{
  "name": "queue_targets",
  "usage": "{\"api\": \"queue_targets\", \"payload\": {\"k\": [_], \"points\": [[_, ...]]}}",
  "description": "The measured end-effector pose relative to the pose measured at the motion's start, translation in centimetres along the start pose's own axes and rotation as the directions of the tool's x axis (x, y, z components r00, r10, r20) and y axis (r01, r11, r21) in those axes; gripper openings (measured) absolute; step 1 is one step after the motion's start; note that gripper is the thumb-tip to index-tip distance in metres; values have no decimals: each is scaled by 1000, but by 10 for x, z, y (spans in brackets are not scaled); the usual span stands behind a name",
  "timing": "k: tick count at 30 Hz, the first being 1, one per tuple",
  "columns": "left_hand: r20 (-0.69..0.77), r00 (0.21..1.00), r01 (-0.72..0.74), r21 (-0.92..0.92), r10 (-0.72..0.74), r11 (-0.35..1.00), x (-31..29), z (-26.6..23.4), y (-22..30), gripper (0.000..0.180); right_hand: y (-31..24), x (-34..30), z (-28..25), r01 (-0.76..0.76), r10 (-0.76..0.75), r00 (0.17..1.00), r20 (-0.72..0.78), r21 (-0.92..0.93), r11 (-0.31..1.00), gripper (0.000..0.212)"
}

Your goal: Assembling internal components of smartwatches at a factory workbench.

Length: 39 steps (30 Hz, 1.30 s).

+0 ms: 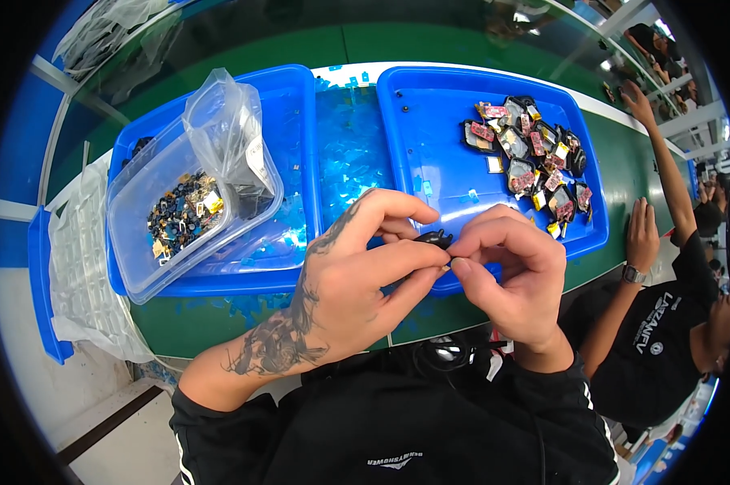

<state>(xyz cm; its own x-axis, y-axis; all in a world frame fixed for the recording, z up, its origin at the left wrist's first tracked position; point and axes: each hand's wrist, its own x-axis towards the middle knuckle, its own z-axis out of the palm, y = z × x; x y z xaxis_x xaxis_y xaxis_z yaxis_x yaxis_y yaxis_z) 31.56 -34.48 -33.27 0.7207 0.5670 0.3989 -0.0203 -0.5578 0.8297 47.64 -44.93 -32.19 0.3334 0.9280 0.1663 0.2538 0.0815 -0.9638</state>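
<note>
The left hand (pixel 349 273) gripped a black part (pixel 436 239), seemingly steadying it for the right hand (pixel 514 271), whose grip was hidden. A blue tray (pixel 437 145) corralled loose assemblies (pixel 537 144).

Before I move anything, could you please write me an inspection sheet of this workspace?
Surface: green table, with blue scraps scattered between two blue trays.
Work pieces: small black part at the fingertips; the right tray holds dark casings with reddish boards.
Clutter: the left tray holds a clear container of mixed small parts and a clear bag.
Hands: left hand grips the black part; right hand pinches at its end.
Cables: nothing seen clearly.
Surroundings: a co-worker at right, one hand on the table; pale plastic sheeting at far left.
</note>
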Motion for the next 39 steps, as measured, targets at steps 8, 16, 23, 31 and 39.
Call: {"api": "queue_targets", "payload": {"k": [8,16,23,31,39], "points": [[-17,998,53,-11,-53,999,1,3,4,20,0,2,-10,-71,71,990,118,-6,997,9],[87,991,112,-84,-105,990,4,-3,-3,21,-1,5,-16,-225,199,969,144,204,953,9],[171,954,292,-331,-247,897,2,-1,-9,16,8,1,-26,-20,29,974,224,-44,999,18],[259,907,418,-470,-331,777,5,-2,-9,14,11,-3,-7,-80,77,992,96,27,996,11],[224,930,367,-632,-292,683,5,1,-12,22,14,-6,-6,-30,33,996,80,-30,999,12]]}}
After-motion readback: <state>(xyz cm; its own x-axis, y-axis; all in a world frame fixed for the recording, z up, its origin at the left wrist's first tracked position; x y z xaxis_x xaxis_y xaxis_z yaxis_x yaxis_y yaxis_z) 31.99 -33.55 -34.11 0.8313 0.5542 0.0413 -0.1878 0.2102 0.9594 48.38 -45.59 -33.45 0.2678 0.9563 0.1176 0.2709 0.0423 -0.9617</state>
